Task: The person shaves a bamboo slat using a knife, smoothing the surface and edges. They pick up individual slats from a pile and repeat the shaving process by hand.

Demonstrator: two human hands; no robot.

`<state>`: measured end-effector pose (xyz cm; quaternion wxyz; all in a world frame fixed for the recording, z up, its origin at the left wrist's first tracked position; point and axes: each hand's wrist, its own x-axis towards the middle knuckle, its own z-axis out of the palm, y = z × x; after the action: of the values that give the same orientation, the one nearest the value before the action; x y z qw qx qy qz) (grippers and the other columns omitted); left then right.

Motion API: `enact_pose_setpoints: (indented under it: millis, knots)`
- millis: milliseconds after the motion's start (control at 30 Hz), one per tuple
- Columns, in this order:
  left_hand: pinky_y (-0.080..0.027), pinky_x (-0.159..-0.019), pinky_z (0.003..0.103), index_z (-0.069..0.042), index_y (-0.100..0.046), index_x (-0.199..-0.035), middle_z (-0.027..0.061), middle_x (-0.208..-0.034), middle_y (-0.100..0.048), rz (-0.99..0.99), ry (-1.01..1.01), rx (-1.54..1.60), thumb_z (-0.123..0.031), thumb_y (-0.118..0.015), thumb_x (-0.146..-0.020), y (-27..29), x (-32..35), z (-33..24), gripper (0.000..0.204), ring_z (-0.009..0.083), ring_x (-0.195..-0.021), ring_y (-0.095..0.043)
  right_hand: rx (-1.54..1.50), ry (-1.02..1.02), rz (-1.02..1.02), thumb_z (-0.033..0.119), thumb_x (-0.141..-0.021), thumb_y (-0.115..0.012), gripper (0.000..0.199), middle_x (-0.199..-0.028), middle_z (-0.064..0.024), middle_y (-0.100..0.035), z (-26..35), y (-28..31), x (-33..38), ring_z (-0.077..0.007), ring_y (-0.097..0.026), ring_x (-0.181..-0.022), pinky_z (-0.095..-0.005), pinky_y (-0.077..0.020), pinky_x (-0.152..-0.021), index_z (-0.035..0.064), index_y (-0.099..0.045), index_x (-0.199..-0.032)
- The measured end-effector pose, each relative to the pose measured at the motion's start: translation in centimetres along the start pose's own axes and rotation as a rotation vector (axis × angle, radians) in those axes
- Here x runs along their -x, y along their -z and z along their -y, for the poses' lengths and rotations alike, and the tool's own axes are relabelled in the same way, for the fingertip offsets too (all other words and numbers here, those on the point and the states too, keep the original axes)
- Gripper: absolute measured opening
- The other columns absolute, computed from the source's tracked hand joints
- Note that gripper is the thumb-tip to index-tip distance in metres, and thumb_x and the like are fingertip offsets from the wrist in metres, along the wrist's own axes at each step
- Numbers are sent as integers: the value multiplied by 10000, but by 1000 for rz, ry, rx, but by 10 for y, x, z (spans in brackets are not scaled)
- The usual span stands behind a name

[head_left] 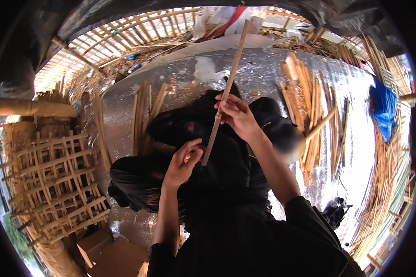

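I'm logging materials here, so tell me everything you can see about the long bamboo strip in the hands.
The bamboo strip is a long, thin, flat slat, pale tan and straight. It stands tilted, its upper end leaning away to the right. The right hand grips it about midway; the left hand meets its lower end, above the dark-clothed lap. Nothing else touches it.

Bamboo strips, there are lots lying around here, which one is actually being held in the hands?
The long thin bamboo strip standing nearly upright at centre: the right hand grips its middle and the left hand is at its lower end. The other strips lie in piles on the silver sheet.
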<state>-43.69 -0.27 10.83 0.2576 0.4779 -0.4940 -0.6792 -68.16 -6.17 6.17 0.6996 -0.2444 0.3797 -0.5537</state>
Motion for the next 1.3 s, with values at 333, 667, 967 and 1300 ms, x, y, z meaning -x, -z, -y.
enact_pose_setpoints:
  millis: [333,667,967,1300]
  knots:
    - [-358,-532,206,-15,-621,-1177,-54,-725,-491,-347,-34,11,-109,-570,-1006,31,57,43,202,25,-618,-442,84,-232,27,354,-966,-642,426,-1111,-95,-658,-66,-46,-12,-213,-669,-984,-344,-542,-785,59,-583,-1268]
    - [-451,-673,278,-19,-638,-1110,50,-769,-590,-796,15,-392,-107,-564,-988,98,80,55,168,137,-733,-572,1602,172,75,193,-861,-668,352,-1148,-210,-524,-124,-56,11,-399,-546,-1042,-466,-473,-901,-9,-555,-1125]
    - [-460,-561,195,10,-645,-1171,65,-861,-675,-989,-294,-367,-46,-682,-914,103,91,9,266,69,-634,-585,1466,651,-113,174,-828,-679,356,-1143,-173,-520,-68,-58,6,-382,-537,-1017,-483,-483,-843,33,-569,-1135]
    - [-473,-730,332,-2,-643,-914,100,-835,-596,-872,-1177,131,-166,-432,-947,101,10,-95,269,198,-744,-562,1747,73,-567,268,-875,-693,382,-1161,-267,-541,-23,14,9,-424,-577,-1075,-473,-542,-854,-38,-535,-1041]
